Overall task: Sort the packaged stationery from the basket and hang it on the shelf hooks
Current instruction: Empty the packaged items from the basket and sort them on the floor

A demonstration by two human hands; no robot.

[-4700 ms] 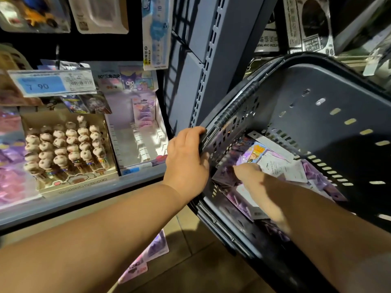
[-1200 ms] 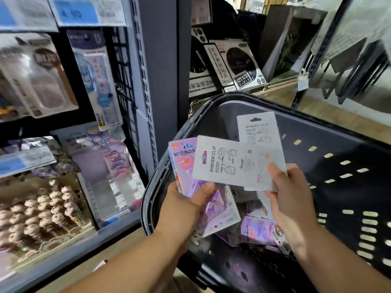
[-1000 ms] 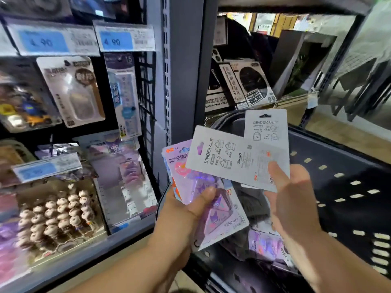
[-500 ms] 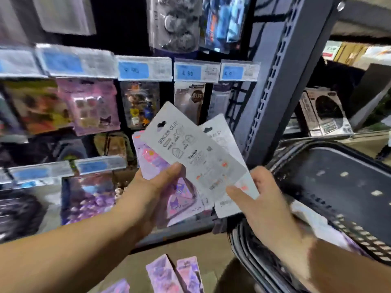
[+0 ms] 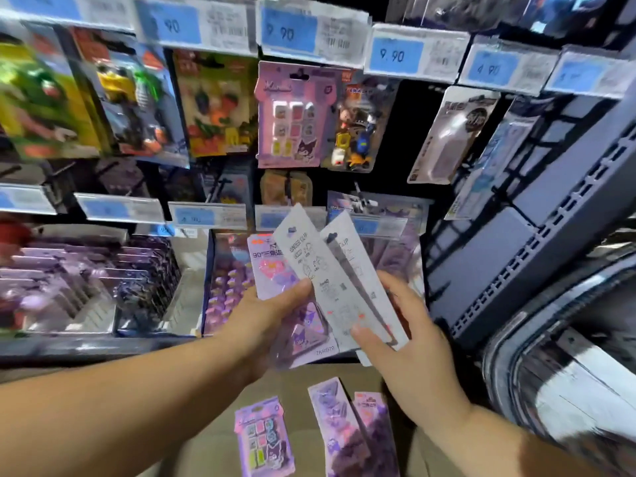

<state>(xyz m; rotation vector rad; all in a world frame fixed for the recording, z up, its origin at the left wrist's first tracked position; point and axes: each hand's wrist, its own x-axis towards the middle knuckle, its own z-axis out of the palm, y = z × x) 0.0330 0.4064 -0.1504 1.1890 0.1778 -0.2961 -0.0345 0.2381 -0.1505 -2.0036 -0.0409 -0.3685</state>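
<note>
Binder-clip cards (image 5: 320,266) pinched by right hand (image 5: 409,342), purple pack (image 5: 306,335) pinched by left hand (image 5: 261,321)

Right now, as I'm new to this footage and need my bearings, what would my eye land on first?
Two white binder clip cards fan out at centre, their lower ends pinched by the right hand, with a purple pack gripped by the left hand just behind them. A row of blue price tags runs along the top, and loose packs lie on the floor below the hands.

a price tag (image 5: 394,56) reads 9.90, a pink pack (image 5: 265,267) 90°.
</note>
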